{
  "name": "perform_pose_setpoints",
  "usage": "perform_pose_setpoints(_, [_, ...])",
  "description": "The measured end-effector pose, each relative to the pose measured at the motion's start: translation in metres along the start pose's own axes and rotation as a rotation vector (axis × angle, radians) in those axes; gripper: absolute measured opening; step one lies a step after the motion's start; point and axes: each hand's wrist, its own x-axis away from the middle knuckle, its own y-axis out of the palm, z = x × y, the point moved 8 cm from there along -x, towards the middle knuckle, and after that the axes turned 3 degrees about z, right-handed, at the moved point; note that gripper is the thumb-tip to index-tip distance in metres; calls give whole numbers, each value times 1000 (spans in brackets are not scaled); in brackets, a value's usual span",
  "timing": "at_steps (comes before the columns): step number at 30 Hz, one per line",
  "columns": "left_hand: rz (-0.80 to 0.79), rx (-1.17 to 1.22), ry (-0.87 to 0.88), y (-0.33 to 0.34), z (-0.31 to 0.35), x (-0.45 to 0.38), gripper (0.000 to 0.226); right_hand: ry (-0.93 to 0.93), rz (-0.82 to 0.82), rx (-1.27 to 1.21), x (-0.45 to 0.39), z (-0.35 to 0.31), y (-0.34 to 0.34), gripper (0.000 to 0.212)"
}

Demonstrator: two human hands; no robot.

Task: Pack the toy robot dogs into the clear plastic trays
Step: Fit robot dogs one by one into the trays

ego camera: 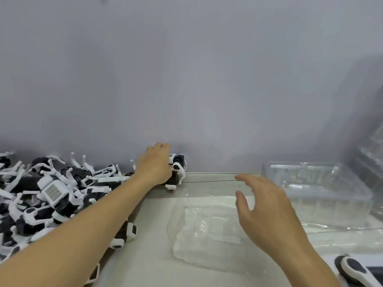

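Note:
A black-and-white toy robot dog (pixel 176 169) stands against the back wall at the right end of the pile. My left hand (pixel 155 165) reaches over the pile and grips this dog from above, its fingers curled round the body. A clear plastic tray (pixel 199 228) lies flat on the table in front of me. My right hand (pixel 267 212) hovers over the tray's right side with fingers spread and relaxed, holding nothing.
A heap of several black-and-white toy robot dogs (pixel 51 195) covers the table's left side. A stack of clear trays (pixel 317 191) stands at the right, with more clear packaging (pixel 373 162) behind it. Part of another dog (pixel 354 270) lies at the bottom right corner.

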Motion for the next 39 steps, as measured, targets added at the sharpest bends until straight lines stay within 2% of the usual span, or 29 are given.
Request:
perform_pose_setpoints(4, [-156,-351,73,17,-12,-23,51,-15,-29,-6,1,0,5,37])
perform_pose_setpoints(6, [-160,-470,132,24,-13,-27,50,-21,-28,-5,0,1,6,37])
perform_pose_setpoints(8, [-124,-546,197,26,-10,-30,51,-20,-21,-12,0,1,6,36])
perform_pose_setpoints(11, [-123,-534,254,22,-8,-32,55,-9,-35,-22,-1,3,7,35])
perform_pose_setpoints(15, [-179,-316,258,12,-3,-24,45,-6,-58,-34,-1,5,7,34])
perform_pose_setpoints(18, [-182,-49,173,-4,-3,-15,33,-2,-68,-56,-1,6,7,32])
perform_pose_setpoints(23, [-23,316,47,-56,3,4,42,-19,-75,-86,1,5,8,32])
perform_pose_setpoints(26, [109,524,-67,-79,7,27,32,-21,-55,-172,-1,2,6,30])
perform_pose_setpoints(29, [151,871,-208,-72,13,61,24,-14,-11,-304,-4,-1,-1,29])
perform_pose_setpoints(32, [183,1180,-270,-55,26,94,30,10,26,-439,-6,-4,-7,33])
perform_pose_setpoints(35, [302,1282,-300,-48,30,121,37,17,-42,-559,-3,-12,-3,58])
perform_pose_setpoints(39, [344,1202,-248,-41,29,138,37,-60,-147,-613,5,-28,4,74])
